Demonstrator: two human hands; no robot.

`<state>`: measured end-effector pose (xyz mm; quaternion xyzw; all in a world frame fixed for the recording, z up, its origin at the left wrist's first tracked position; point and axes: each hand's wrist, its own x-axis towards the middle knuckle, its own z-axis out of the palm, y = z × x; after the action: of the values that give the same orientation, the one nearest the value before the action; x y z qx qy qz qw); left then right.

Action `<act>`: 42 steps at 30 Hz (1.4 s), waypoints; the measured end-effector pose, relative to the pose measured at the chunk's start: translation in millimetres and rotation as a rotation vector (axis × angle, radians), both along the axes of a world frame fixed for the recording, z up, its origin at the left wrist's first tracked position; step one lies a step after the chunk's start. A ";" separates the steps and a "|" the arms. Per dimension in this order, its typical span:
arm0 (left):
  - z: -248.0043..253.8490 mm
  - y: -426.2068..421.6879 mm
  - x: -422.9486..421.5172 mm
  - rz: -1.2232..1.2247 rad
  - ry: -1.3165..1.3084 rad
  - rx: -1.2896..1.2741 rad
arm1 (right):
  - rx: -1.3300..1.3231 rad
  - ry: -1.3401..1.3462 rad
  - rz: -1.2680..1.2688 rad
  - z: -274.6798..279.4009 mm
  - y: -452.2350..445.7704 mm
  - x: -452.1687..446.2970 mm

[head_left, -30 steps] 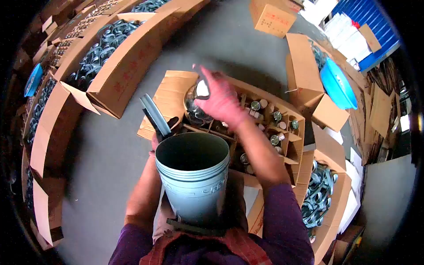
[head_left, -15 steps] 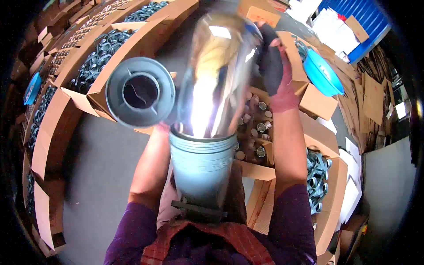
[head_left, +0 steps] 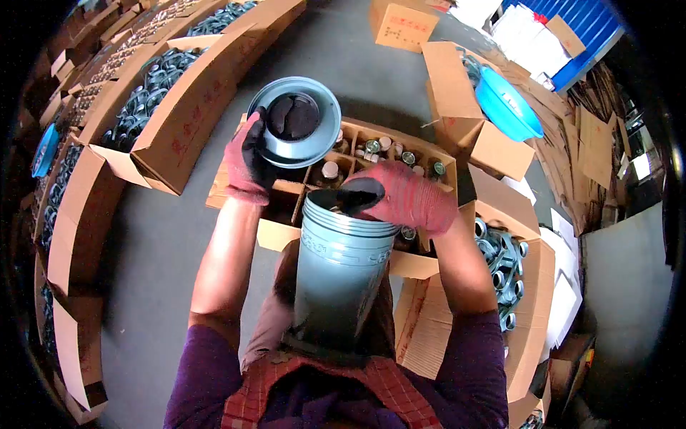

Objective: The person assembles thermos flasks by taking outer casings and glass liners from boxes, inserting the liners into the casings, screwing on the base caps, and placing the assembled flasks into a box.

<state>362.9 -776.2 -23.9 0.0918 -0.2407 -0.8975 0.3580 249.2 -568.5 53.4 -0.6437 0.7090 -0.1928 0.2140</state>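
A blue-grey ribbed thermos casing (head_left: 343, 264) stands upright between my knees, its threaded mouth facing up. My right hand (head_left: 407, 196), in a red and black glove, is closed at that mouth, with its fingertips dipping inside. The silvery glass liner is down in the casing, largely hidden by the rim and my fingers. Off to the left, my gloved left hand (head_left: 250, 157) grips a round blue-grey thermos collar (head_left: 325, 107) by its edge. A dark pad-like piece (head_left: 294, 116) shows in the collar's central opening.
Beyond the casing, a divided carton (head_left: 282, 236) holds several small capped glass jars (head_left: 330, 171). Cartons of blue-grey handled parts (head_left: 153, 89) line the left; another such carton (head_left: 536, 286) is at right. A blue basin (head_left: 509, 107) rests on a box (head_left: 454, 107).
The silvery liner has gone down into the casing, and my right hand has come down with it to the mouth. My left hand has carried the collar up and to the right.
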 end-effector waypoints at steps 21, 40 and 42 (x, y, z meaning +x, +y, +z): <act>47.4 35.5 7.2 0.393 -0.064 -1.441 | -0.577 -1.528 -0.244 -41.7 -21.4 -27.0; -13.7 41.4 20.0 -0.182 0.050 -0.965 | -0.837 -0.931 -0.758 -95.9 21.2 23.5; -13.5 23.9 17.7 -0.345 0.062 -1.023 | -0.811 -0.890 -0.751 -96.4 22.2 23.5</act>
<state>380.6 -752.3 -37.4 -0.1618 -0.6479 -0.7137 0.2115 272.7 -546.3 -43.0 -0.2450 0.6006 -0.7470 0.1458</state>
